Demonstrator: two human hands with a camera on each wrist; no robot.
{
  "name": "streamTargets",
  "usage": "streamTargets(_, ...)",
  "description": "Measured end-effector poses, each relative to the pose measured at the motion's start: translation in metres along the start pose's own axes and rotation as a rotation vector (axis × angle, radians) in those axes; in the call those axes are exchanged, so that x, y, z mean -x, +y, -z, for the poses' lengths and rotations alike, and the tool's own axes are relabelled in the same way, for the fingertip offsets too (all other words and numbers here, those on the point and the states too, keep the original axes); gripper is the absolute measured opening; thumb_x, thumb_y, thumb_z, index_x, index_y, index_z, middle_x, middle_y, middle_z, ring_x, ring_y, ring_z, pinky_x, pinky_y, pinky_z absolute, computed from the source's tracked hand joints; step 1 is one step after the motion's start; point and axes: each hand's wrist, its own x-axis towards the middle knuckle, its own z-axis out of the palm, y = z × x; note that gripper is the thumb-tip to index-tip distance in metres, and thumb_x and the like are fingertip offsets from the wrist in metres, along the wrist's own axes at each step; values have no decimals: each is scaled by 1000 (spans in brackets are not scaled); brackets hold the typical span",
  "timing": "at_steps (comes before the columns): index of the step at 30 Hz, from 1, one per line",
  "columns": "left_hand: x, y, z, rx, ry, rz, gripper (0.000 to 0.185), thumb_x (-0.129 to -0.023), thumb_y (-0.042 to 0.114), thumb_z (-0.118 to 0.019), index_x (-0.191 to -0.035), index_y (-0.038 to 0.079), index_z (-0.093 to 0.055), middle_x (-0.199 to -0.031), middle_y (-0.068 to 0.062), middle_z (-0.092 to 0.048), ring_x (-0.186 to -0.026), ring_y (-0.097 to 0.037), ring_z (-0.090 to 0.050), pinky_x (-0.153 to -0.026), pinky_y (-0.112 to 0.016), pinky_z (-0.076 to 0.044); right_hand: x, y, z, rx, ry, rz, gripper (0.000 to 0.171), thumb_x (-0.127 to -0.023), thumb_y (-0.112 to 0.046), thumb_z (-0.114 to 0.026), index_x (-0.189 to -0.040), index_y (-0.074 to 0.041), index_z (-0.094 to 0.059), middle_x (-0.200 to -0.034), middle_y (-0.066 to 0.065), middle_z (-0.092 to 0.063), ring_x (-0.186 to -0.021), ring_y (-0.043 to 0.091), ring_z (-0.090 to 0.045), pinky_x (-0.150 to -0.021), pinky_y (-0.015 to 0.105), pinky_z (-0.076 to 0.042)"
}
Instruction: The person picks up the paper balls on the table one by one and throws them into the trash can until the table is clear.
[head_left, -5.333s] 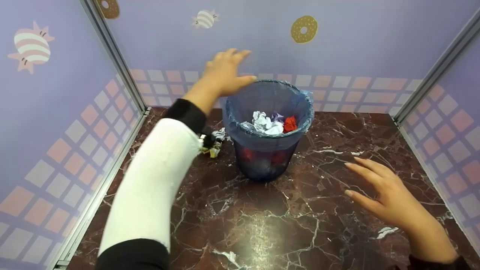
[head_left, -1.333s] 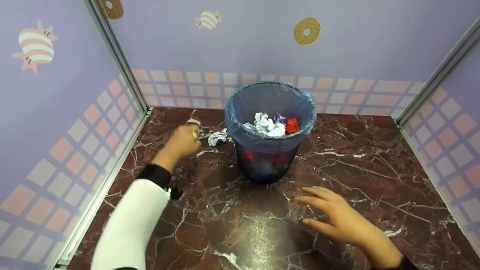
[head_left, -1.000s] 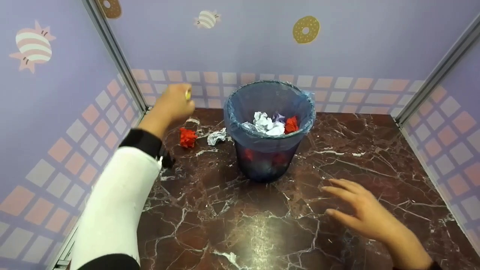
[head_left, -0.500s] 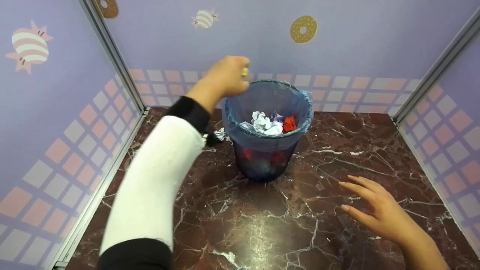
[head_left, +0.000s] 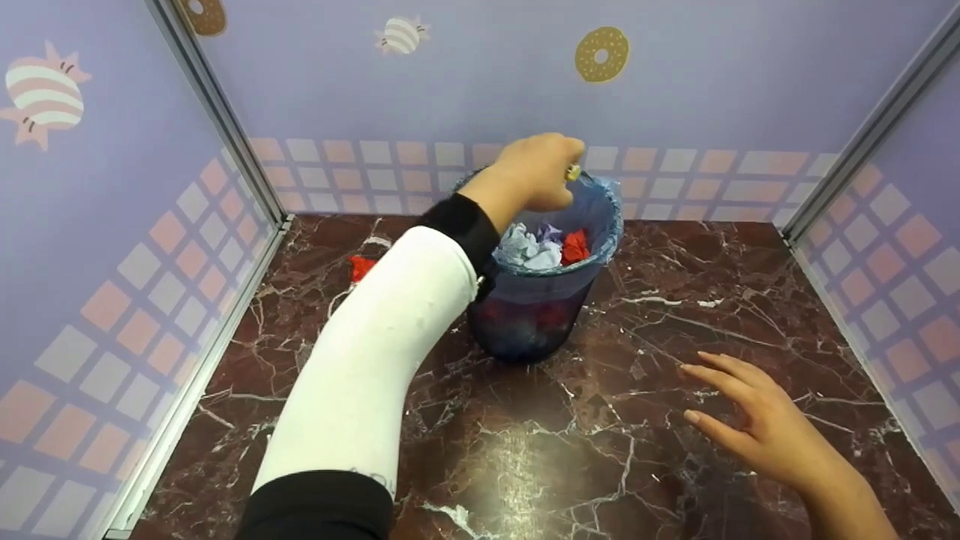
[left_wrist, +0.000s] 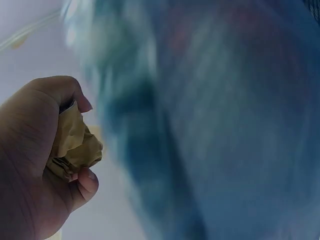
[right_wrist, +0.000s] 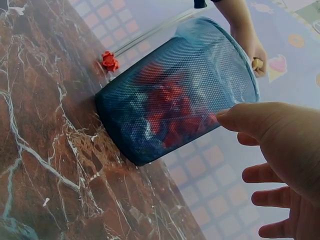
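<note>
Over the mouth of the mesh waste bin [head_left: 525, 322], my left hand [head_left: 536, 172] grips a crumpled yellow-brown paper ball [left_wrist: 75, 142]. Fingers and thumb curl round the ball in the left wrist view, beside the bin's blurred blue liner. Inside the bin lie crumpled white paper [head_left: 529, 249], a purple piece [head_left: 550, 233] and a red piece [head_left: 576, 246]. My right hand [head_left: 757, 412] is held to the right of the bin, fingers spread and holding nothing. A red crumpled paper ball [head_left: 361, 267] rests on the table, partly hidden by my left sleeve.
The dark marbled tabletop [head_left: 600, 450] is enclosed by patterned purple panels [head_left: 480, 82] at the back and both sides. Metal corner posts [head_left: 217, 112] stand where panels meet. My left sleeve [head_left: 367, 360] covers part of the table left of the bin.
Having picked up the yellow-brown paper ball at the left, my left hand has carried it up and rightward over the bin. My right hand has drawn back to the right, still spread.
</note>
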Motion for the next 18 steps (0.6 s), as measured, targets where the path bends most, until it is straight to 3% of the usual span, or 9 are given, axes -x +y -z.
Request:
streamTargets(5, -3, 8, 1, -15, -20, -16, 30, -79, 21, -60, -107, 18, -47, -104, 2, -51, -95, -18, -48, -78, -36, -43, 2, 1, 0, -7, 6, -1, 61, -82, -25, -79, -138, -30, -55, -143, 7, -49, -129, 38, -43, -95, 66, -36)
streamTargets(18, -4, 12, 10, 36, -60, -26, 33, -79, 23, -61, -108, 17, -47, -105, 2, -51, -94, -18, -46, -76, -35, -39, 10, 6, -5, -31, -26, -84, 60, -83, -33, -77, -138, -29, -55, -145, 6, -47, -133, 38, -40, -98, 68, -34)
